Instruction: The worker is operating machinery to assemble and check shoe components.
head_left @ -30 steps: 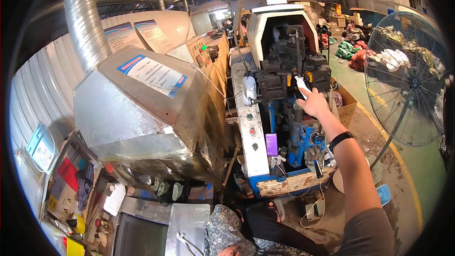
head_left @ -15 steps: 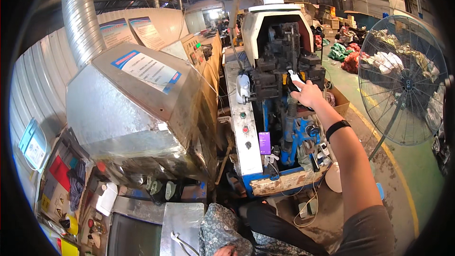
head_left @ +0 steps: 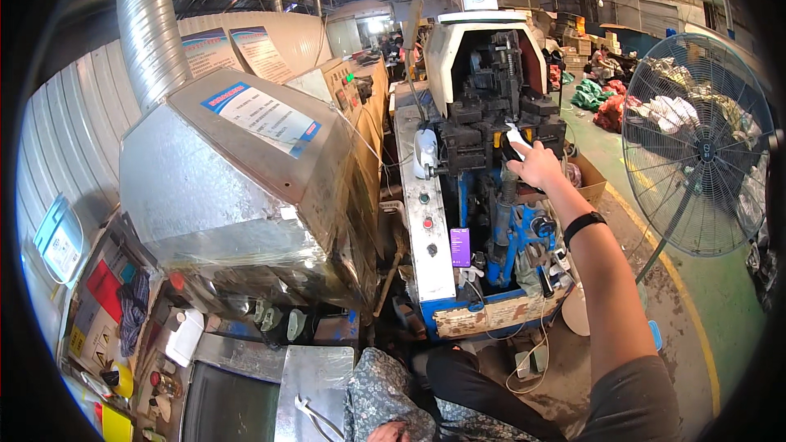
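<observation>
My right hand [head_left: 539, 167] reaches forward to a machine [head_left: 471, 135] with black tooling and a white hood. Its fingers are closed on a narrow white piece [head_left: 517, 140] with a dark part beside it, set among the black blocks; the exact kind cannot be made out. A dark band circles my right wrist. Low in the picture, my left hand [head_left: 390, 432] rests on the dark flowered cloth [head_left: 385, 393] over my lap. Only part of it shows, and its fingers are mostly cut off by the lower edge.
A metal-clad box machine [head_left: 213, 155] with a duct stands left. Pliers [head_left: 318, 419] lie on the metal plate [head_left: 315, 376] near my lap. A purple-screened phone [head_left: 460, 247] leans on the machine's front. A large floor fan [head_left: 704, 147] stands right; a cable [head_left: 536, 352] trails below.
The whole view has shifted slightly. My right hand stays at the white piece, and my left hand stays on my lap.
</observation>
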### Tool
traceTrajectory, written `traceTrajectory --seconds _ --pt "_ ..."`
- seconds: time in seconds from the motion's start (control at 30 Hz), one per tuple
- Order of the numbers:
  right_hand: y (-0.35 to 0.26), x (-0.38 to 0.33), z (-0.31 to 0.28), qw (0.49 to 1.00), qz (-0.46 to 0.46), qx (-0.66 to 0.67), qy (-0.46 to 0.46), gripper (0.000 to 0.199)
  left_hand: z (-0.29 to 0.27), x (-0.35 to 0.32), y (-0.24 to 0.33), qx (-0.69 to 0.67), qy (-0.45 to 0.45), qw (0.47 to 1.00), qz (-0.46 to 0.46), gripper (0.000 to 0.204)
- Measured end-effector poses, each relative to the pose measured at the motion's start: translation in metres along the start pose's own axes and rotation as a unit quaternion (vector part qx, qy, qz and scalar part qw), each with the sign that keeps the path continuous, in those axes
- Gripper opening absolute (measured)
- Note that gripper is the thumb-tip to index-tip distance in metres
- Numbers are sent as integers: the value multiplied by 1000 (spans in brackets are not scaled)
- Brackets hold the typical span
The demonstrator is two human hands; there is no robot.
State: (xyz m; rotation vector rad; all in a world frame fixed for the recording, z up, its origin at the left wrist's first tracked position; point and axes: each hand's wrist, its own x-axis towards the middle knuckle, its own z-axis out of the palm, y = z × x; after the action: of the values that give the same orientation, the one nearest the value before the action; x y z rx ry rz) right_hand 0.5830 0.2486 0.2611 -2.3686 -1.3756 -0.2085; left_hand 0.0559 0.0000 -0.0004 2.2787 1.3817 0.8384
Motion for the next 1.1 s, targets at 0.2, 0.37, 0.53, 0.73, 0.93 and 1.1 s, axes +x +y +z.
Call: traceTrajectory --seconds 0.2,0.37,0.53,0.73,0.93,1.1 --pt "-7 -3 -1 1000 -9 -10 10 60 0 0 -2 4 2 1000 2 17" --pt "-8 15 -14 999 -7 -31 2 60 1 1 0 3 8 1000 5 17" --pt "-21 13 -17 1000 -7 -27 -10 61 1 -3 0 -9 9 1000 -6 17" --pt "-16 12 -19 1000 -13 -24 4 60 5 -5 -9 13 13 1000 -6 17" --pt "-17 14 -14 999 -24 -25 13 59 0 -2 -4 -4 7 1000 -12 17" --pt "-13 18 -12 999 -20 -30 21 58 -1 -1 -3 6 2 1000 -11 17"
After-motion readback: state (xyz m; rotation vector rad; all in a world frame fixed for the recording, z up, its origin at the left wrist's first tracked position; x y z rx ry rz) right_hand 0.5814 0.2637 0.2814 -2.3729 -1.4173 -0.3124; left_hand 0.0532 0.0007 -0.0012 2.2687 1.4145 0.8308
